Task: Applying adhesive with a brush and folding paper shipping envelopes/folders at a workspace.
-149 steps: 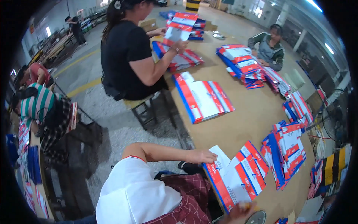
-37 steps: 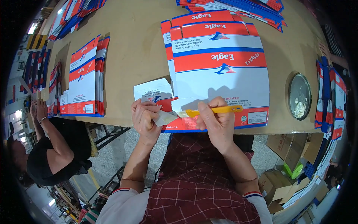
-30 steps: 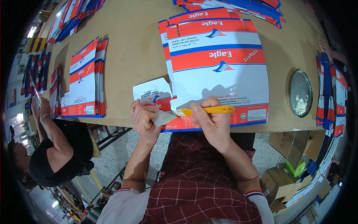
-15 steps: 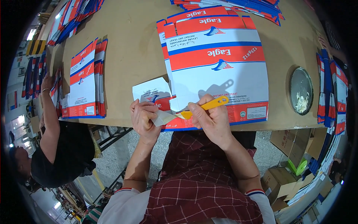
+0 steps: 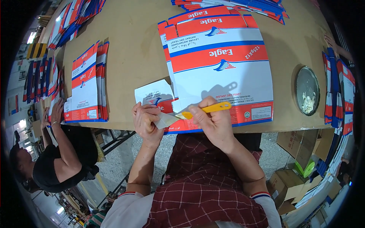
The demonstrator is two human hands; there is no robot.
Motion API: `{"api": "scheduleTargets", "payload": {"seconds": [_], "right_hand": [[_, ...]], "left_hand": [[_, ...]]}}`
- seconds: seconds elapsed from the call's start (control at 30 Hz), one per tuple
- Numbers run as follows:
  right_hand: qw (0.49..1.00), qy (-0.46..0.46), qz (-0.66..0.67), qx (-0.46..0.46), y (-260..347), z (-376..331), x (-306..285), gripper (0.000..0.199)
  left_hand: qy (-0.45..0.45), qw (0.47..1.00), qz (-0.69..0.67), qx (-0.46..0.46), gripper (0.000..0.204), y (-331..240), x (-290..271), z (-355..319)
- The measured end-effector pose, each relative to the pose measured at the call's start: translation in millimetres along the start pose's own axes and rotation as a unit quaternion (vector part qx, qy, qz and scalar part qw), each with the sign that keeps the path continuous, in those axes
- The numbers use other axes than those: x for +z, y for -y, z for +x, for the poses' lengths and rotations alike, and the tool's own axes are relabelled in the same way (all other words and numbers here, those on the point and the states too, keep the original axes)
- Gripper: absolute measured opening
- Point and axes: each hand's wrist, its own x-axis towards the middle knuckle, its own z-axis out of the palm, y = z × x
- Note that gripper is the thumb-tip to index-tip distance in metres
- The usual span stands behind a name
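Observation:
A flat printed carton (image 5: 220,84) in red, white and blue lies on the table in front of me, near the front edge. Pinched in my left hand (image 5: 145,121) is a pale flap (image 5: 165,121) at the carton's left side, bent up off the table. My right hand (image 5: 215,123) grips the yellow handle of a flat brush (image 5: 217,107). Its bristles touch or hover just over that flap; which of the two I cannot tell. Another printed side panel (image 5: 152,90) of the carton sticks out beyond my left fingers.
On the right, a round dark dish (image 5: 299,102) holds whitish paste. Stacks of flat cartons lie at the left (image 5: 84,87), far left (image 5: 72,22) and far edge (image 5: 235,4). A co-worker (image 5: 61,163) stands at the left; brown boxes (image 5: 287,186) sit on the floor at right.
My right hand and the brush have shifted slightly left along the flap. My left hand stays put. The co-worker's arms have come down and nearer the table's front edge.

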Motion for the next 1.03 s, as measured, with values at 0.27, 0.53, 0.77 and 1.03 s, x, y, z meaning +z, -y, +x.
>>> {"api": "scheduleTargets", "payload": {"seconds": [0.27,0.53,0.77,1.03], "right_hand": [[0.990,-0.025,0.117,0.073,10.2,0.1,-9.1,0.024],[0.999,0.023,-0.027,0.035,3.2,1.2,-5.4,0.023],[0.985,-0.042,0.141,0.092,10.6,0.5,-9.6,0.022],[0.997,0.052,-0.053,-0.003,-4.2,1.6,-5.8,0.022]], "left_hand": [[0.001,1.000,0.001,0.000,0.034,1.4,-0.2,-1.5],[0.005,1.000,0.005,-0.009,0.035,0.8,-0.2,-1.1],[-0.002,1.000,0.008,-0.002,0.035,1.3,-0.6,-1.0],[0.001,1.000,0.002,-0.008,0.035,-0.6,0.1,-0.4]]}}
